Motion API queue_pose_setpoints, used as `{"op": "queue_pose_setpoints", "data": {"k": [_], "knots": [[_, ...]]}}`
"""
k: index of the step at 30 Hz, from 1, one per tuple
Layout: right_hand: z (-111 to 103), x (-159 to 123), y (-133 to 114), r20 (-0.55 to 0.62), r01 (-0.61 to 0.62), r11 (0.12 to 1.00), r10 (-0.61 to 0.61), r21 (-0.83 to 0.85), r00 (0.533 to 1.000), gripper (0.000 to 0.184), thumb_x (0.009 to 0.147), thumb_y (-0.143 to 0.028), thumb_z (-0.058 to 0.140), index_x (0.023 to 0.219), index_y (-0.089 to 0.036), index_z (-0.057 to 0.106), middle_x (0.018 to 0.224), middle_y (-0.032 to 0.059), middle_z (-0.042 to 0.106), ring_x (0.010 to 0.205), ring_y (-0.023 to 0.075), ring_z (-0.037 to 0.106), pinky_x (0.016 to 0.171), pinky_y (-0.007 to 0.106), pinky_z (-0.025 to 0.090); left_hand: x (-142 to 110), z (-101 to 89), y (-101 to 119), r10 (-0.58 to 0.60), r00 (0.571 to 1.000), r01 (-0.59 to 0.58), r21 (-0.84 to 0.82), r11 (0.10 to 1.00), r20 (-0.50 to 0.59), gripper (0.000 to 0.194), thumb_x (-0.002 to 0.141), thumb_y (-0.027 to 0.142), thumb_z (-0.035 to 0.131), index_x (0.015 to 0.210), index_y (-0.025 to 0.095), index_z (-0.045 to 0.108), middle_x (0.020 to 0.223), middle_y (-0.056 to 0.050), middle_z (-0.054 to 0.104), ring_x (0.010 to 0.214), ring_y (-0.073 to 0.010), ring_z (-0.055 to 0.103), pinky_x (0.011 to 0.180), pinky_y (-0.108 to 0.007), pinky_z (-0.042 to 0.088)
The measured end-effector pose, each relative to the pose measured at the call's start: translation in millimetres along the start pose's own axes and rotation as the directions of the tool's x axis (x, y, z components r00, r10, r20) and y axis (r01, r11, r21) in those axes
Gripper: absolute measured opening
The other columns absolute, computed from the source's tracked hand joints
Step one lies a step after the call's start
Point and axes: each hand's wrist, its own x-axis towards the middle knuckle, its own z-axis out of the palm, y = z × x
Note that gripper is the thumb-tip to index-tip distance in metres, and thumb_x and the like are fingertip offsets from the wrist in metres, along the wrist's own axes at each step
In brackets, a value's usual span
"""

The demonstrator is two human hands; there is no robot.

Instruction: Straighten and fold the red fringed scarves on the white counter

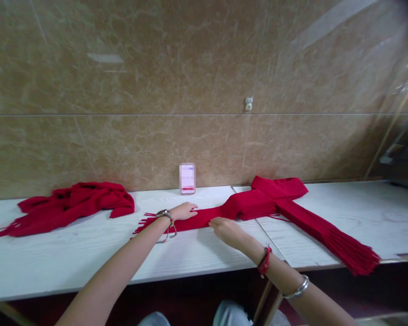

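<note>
Left hand (184,211) is lying open on red scarf (207,217), hiding part | right hand (227,231) is curling at its near edge, grip unclear | scarf is resting on white table (197,256) | phone (187,179) is showing a blurred screen

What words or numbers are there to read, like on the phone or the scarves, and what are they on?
There are none I can read.
Phone: its screen shows faint marks, too blurred to read.
Watch: its face is too small to read.
Scarves: no label or writing shows.
Wall: no sign on it.
</note>
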Motion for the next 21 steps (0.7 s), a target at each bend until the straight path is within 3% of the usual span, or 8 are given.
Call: {"op": "queue_pose_setpoints", "data": {"k": [5, 10, 14, 18, 21], "knots": [[1, 12, 4, 0.019, -0.002, 0.989, 0.005, -0.148, 1.0, 0.018, 0.081, -0.004, 0.044, 0.092, -0.011, 0.057, 0.089, 0.0103, 0.063, 0.08, 0.0199, 0.06, 0.068, 0.029, 0.048, 35, 0.8, 9, -0.021, 0.999, 0.023, -0.048, 0.999, 0.044, 0.036, 0.078, 0.028, 0.049, 0.109, 0.013, 0.059, 0.113, -0.011, 0.06, 0.101, -0.0204, 0.054, 0.087, -0.026, 0.037], [2, 24, 10, 0.069, 0.055, 0.981, -0.043, -0.187, 0.997, 0.018, 0.081, -0.003, 0.044, 0.092, -0.011, 0.056, 0.088, 0.0108, 0.063, 0.08, 0.0198, 0.059, 0.062, 0.027, 0.047, 57, 2.6, 8, -0.083, 0.989, 0.094, -0.086, 0.992, 0.125, 0.03, 0.073, 0.031, 0.054, 0.096, 0.015, 0.064, 0.091, -0.005, 0.067, 0.078, -0.0165, 0.058, 0.067, -0.022, 0.041], [14, 28, 16, -0.002, 0.065, 0.982, -0.066, -0.177, 0.998, 0.019, 0.085, -0.006, 0.042, 0.097, -0.011, 0.054, 0.087, 0.0109, 0.062, 0.079, 0.0194, 0.059, 0.064, 0.028, 0.046, 63, 3.0, 1, -0.085, 0.978, 0.109, -0.122, 0.987, 0.191, 0.022, 0.07, 0.03, 0.054, 0.081, 0.014, 0.066, 0.076, -0.001, 0.067, 0.067, -0.014, 0.056, 0.059, -0.021, 0.039], [20, 29, 19, -0.088, 0.012, 0.995, -0.021, -0.101, 0.996, 0.019, 0.085, -0.01, 0.044, 0.101, -0.012, 0.054, 0.083, 0.0088, 0.063, 0.078, 0.0186, 0.059, 0.068, 0.029, 0.046, 63, 3.9, -5, -0.08, 0.978, 0.116, -0.181, 0.977, 0.195, 0.023, 0.07, 0.026, 0.053, 0.085, 0.015, 0.066, 0.079, 0.001, 0.066, 0.07, -0.0123, 0.055, 0.062, -0.019, 0.04], [15, 28, 21, -0.076, 0.042, 0.999, -0.045, -0.033, 0.996, 0.021, 0.085, -0.016, 0.047, 0.104, -0.014, 0.055, 0.084, 0.0073, 0.063, 0.081, 0.0188, 0.059, 0.067, 0.028, 0.046, 61, 5.5, -6, -0.093, 0.979, 0.131, -0.206, 0.97, 0.181, 0.025, 0.07, 0.025, 0.053, 0.089, 0.014, 0.065, 0.084, -0.001, 0.067, 0.074, -0.0131, 0.056, 0.064, -0.019, 0.041]]}}
